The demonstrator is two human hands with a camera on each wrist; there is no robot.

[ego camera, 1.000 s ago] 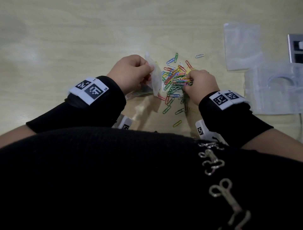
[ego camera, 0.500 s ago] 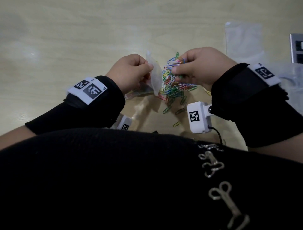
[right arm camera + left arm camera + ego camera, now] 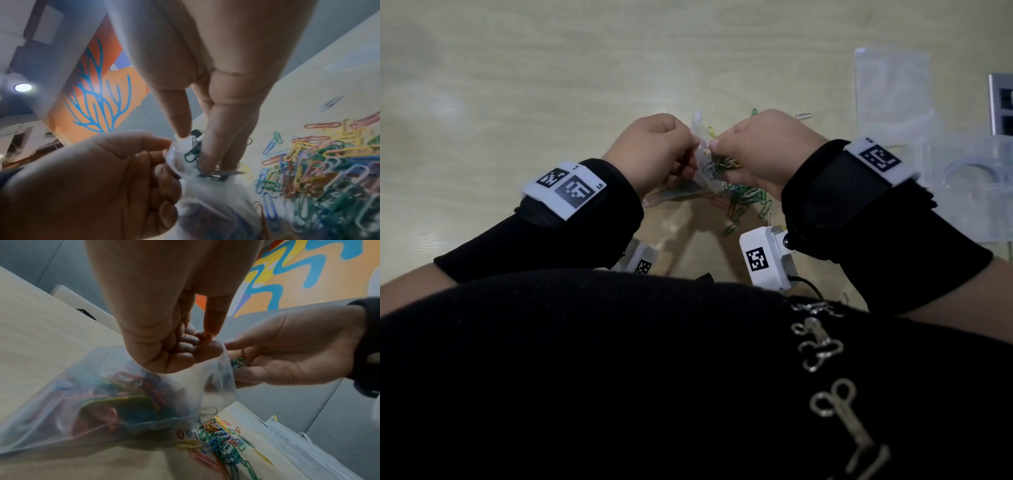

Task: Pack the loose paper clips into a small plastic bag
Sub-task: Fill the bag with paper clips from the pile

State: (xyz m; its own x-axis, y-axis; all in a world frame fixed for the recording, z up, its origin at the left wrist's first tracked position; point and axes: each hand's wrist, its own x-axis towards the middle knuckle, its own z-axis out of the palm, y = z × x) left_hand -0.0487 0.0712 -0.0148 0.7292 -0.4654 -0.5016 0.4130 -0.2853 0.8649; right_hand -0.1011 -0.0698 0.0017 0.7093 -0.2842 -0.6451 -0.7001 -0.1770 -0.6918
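Left hand (image 3: 654, 154) is clenched on the rim of the small plastic bag (image 3: 98, 395), edge pinched betw thumb and fingers. Mouth is thereby kept lifted and facing right, toward the feeding hand, so clips can go straight in w/o the film collapsing.

Right hand (image 3: 760, 150) is closed on a bunch of green clips (image 3: 193, 154), fingertips (image 3: 207, 164) pushed into the opening.

Bag long axis is tilted: mouth up at the hands, closed end down-left w/ its low corner on the surface (image 3: 517, 85). Gravity prob carries contents to the bottom, where a coloured clump is already seen thru the film.

Loose paper clips (image 3: 743, 202) still lie piled on the surface just right of and below the bag mouth, kept near for short reaches. Pile is elongated roughly near-far; individual clips point every way.
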